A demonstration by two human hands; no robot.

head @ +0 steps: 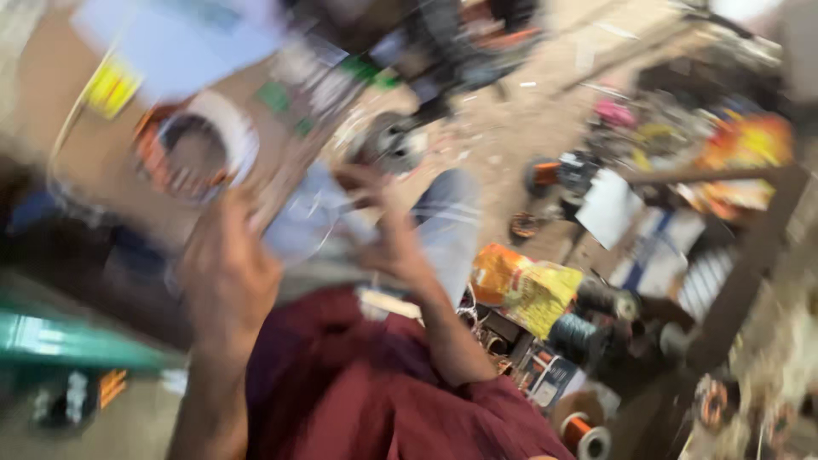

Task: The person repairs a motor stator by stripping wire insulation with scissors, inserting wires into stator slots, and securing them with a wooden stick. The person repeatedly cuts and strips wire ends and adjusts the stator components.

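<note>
Your left hand [226,273] is raised with its back to the camera, fingers curled up against the lower edge of a flat cardboard sheet [111,162], and it looks closed on that edge, though motion blur keeps the fingertips from showing clearly. Fixed on the card just above that hand sits a white ring with orange underneath [200,140] (likely a wound coil or a tape roll, too smeared to say which). Your right hand [383,226] is up beside the left one, fingers bent around something thin and pale near a whitish sheet [302,221] between the two hands; whether it pinches that sheet or a wire, you cannot tell from this view. Just above the right hand lies a dark round metal part [394,140].

The card reads as light and fairly stiff, but broad enough to flex and wobble if held by one corner, so a grip along its lower edge with the thumb behind suits it. The ring looks firmer, and any fine wire on it would be easy to snag or kink, so fingers belong on its outer rim.

Below both hands is maroon cloth [383,400] over your lap. To the right of the right hand lie a yellow-orange packet [524,290] and dark spools [588,328] on the ground
</note>
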